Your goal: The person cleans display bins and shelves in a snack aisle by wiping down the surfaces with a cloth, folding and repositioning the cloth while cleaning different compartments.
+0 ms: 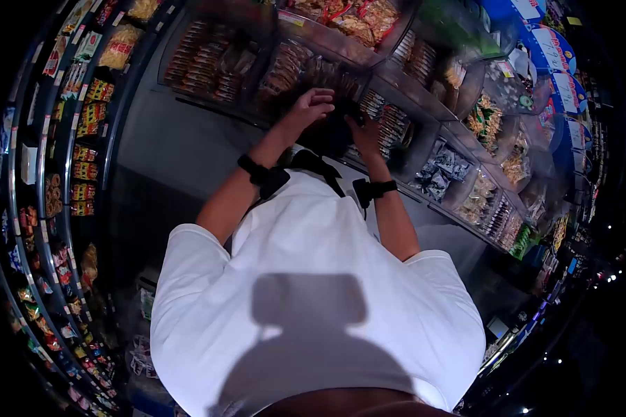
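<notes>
My left hand is over the front bins, its fingers loosely stretched toward the right and slightly bent, with nothing visible in them. Just right of it, my right hand has its thumb and fingers bent around the edge of something dark whose kind I cannot make out. That dark shape hangs between the two hands, in front of the bins. Beneath and beyond the hands are a bin of reddish-brown packets and one of narrow striped packets. Black straps with small boxes sit on both wrists.
Clear-walled bins of packaged snacks run along the front, including silver-blue packets on the right. Blue price signs stand at the upper right. Shelves with yellow-red bags curve along the left. A grey counter side lies before me.
</notes>
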A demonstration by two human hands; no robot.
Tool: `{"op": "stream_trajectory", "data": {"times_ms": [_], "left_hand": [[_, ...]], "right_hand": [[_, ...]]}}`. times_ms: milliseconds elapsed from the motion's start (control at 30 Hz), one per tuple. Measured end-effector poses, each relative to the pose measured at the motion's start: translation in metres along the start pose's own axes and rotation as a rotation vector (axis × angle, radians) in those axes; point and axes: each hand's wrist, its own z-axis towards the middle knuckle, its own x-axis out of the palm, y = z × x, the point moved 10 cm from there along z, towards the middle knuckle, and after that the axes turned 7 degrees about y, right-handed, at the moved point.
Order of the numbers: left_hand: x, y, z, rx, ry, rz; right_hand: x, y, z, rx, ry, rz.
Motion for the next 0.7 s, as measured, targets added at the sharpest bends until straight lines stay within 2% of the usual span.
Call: {"op": "stream_trajectory", "data": {"times_ms": [33, 67, 100, 167, 200, 233, 300, 333, 367, 400, 433, 467, 567, 633, 667, 700], "left_hand": [[0.024, -0.046, -0.013, 0.137, 0.157, -0.253], [0.049, -0.104, -0.038, 0.222, 0.199, -0.293], [0.069, -0.150, -0.059, 0.375, 0.307, -0.262], [0.111, -0.241, -0.116, 0.753, 0.424, -0.070], [0.133, -0.275, -0.143, 0.904, 0.410, 0.109], [0.147, -0.292, -0.154, 0.950, 0.470, 0.110], [0.175, -0.324, -0.177, 1.035, 0.597, 0.106], [0.183, -0.328, -0.185, 0.973, 0.466, 0.088], [0.191, -0.331, -0.195, 0.904, 0.341, 0.063], [0.201, -0.338, -0.195, 0.940, 0.384, 0.085], [0.209, -0.342, -0.190, 0.996, 0.452, 0.124], [0.216, -0.346, -0.185, 1.039, 0.488, 0.151], [0.233, -0.354, -0.169, 1.093, 0.543, 0.197], [0.238, -0.354, -0.162, 1.112, 0.568, 0.223], [0.240, -0.352, -0.158, 1.119, 0.581, 0.235], [0.242, -0.351, -0.157, 1.133, 0.594, 0.254]], "right_hand": [[0.003, -0.004, 0.002, 0.057, 0.080, 0.046], [0.004, 0.001, 0.000, 0.114, 0.162, 0.094], [-0.007, 0.025, -0.007, 0.094, 0.173, 0.109], [0.006, 0.008, 0.003, 0.054, 0.143, 0.074], [0.009, 0.004, 0.006, 0.007, 0.106, 0.018], [0.010, 0.009, 0.008, 0.062, 0.176, 0.201], [0.007, 0.023, 0.012, 0.033, 0.218, 0.278], [0.007, 0.025, 0.015, -0.004, 0.199, 0.274], [0.008, 0.018, 0.014, 0.076, 0.211, 0.265], [0.005, 0.017, 0.012, 0.157, 0.222, 0.253], [0.009, 0.006, 0.017, 0.056, 0.183, 0.303], [0.007, 0.004, 0.015, 0.153, 0.236, 0.260], [-0.011, 0.017, 0.010, 0.130, 0.201, 0.235], [-0.016, 0.011, 0.010, 0.056, 0.087, 0.122], [-0.032, 0.043, 0.011, 0.046, 0.069, 0.072], [-0.034, 0.038, 0.010, 0.037, 0.027, 0.083]]}}
